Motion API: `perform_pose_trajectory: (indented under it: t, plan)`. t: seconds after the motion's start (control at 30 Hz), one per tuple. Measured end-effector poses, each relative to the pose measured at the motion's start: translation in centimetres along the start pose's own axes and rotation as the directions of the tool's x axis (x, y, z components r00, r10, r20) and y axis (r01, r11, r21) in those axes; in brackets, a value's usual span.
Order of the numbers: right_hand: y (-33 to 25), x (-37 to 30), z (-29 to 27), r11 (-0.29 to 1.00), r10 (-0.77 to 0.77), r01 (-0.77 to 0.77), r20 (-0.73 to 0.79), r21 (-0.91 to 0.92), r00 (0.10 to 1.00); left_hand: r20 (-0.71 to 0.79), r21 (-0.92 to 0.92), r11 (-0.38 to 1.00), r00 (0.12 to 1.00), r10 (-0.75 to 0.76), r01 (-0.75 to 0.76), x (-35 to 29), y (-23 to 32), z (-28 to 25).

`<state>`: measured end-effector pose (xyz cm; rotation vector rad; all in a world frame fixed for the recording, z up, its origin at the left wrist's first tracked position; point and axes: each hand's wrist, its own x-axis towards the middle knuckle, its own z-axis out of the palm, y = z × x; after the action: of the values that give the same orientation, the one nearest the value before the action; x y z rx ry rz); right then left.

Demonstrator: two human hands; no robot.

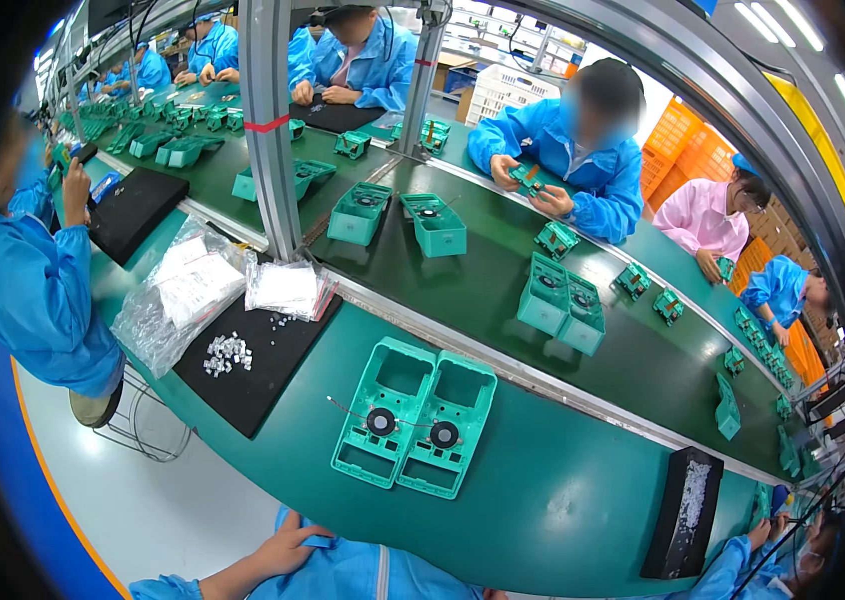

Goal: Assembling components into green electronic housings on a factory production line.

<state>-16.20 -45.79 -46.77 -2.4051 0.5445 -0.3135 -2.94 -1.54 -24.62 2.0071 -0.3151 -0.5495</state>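
My left hand [288, 548] is low in the view, against the front of my blue smock [363, 572]. Its thumb and forefinger are apart, and a fold of blue cloth lies by the fingertips; no part or tool shows in it. Only a sliver of my right hand [495, 594] appears at the lower edge, its fingers hidden. Ahead of me, on the green bench, two green plastic housings lie side by side: a left housing [368, 465] and a right housing [471, 440]. Each has a round black fan, the left fan [381, 421] and the right fan [445, 434], with thin wires. Neither hand touches them.
Left on the bench, a black mat [243, 395] bears small silvery pieces [229, 354] and plastic bags [288, 287]. A black tray [665, 555] of small pale pieces stands right. Beyond a metal rail, a conveyor [463, 325] carries green housings. A metal post [271, 130] rises ahead; co-workers sit around.
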Motion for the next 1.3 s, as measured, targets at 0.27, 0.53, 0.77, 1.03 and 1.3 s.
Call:
perform_pose_trajectory:
  t: [0.27,0.53,0.77,1.03,1.3]
  plan:
    - [-1.1,-3.9,0.0,0.984,0.176,-0.174,-0.074,0.026,0.982,0.117,0.078,0.991,0.986,-0.117,0.109,2.4,-5.0,-0.6]
    - [-4.0,-3.3,2.2,0.959,0.275,-0.265,-0.109,0.098,0.955,-0.082,-0.818,0.499,0.801,-0.593,0.286,-8.6,-17.0,-1.1]
    - [-4.1,-3.6,2.4,0.926,0.368,-0.352,-0.114,0.137,0.923,-0.146,-0.749,0.555,0.726,-0.672,0.363,-8.2,-18.2,0.0]
    - [-4.0,-5.2,0.5,0.868,0.484,-0.461,-0.111,0.183,0.868,-0.223,-0.650,0.594,0.629,-0.745,0.473,-8.0,-16.5,0.9]
    - [-5.4,-9.4,-1.4,0.766,0.633,-0.590,-0.135,0.256,0.762,-0.300,-0.492,0.631,0.563,-0.770,0.599,-6.0,-13.0,-1.8]
